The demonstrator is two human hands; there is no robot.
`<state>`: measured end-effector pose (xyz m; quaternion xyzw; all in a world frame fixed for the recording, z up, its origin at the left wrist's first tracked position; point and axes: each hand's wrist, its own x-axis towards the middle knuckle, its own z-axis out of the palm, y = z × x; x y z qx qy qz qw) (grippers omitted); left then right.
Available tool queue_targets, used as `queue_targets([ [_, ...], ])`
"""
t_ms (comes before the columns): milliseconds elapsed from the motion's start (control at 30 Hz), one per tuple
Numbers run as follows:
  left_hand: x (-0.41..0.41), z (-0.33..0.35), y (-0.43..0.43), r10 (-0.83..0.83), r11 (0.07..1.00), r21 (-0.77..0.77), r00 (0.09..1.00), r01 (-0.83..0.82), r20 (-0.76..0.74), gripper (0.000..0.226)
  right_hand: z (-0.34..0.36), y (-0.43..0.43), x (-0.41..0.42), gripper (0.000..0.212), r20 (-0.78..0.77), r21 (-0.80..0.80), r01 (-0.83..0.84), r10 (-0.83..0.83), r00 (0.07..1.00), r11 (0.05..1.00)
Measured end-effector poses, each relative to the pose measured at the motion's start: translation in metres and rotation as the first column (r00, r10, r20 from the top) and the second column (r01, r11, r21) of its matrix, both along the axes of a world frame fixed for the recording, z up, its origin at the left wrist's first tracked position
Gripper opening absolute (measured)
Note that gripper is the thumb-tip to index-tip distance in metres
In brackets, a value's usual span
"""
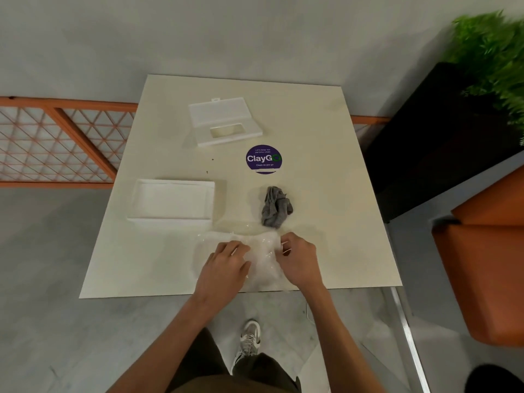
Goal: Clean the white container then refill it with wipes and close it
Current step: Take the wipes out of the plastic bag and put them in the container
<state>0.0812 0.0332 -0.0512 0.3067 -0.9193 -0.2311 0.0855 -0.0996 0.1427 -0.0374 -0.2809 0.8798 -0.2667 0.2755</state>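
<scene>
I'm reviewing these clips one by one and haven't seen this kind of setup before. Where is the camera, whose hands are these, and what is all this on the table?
There is no machine here. A person wears one wide-angle camera on the head, so you look down along their arms at a cream table.

Both bare hands work at the table's near edge. The left hand and right hand pinch a clear plastic packet with white contents, apparently the wipes refill, as if opening it.

Further back lie the open white container base on the left, a crumpled grey cloth to its right, the separate white lid with its flap raised and a rectangular opening, and a purple round sticker reading "ClayGo".

Judging by the layout, the refill step is just starting.
</scene>
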Motion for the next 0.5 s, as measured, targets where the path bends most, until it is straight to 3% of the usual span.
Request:
queue_targets([
  [233, -0.001, -0.010, 0.013, 0.045, 0.999, -0.030, 0.999, -0.046, -0.012, 0.037, -0.001, 0.003, 0.021, 0.028, -0.147, 0.020, 0.011, -0.008, 0.989, 1.000],
  [433, 0.003, -0.015, 0.013, 0.044, 0.993, -0.112, 0.999, -0.043, 0.010, 0.040, -0.002, 0.006, 0.017, 0.009, -0.064, -0.169, 0.113, -0.125, 0.990, 0.979],
  [500, 0.006, -0.015, 0.012, 0.051, 0.989, -0.136, 0.999, -0.050, 0.006, 0.041, 0.003, 0.010, 0.013, 0.012, -0.003, -0.233, 0.201, -0.208, 0.978, 0.951],
])
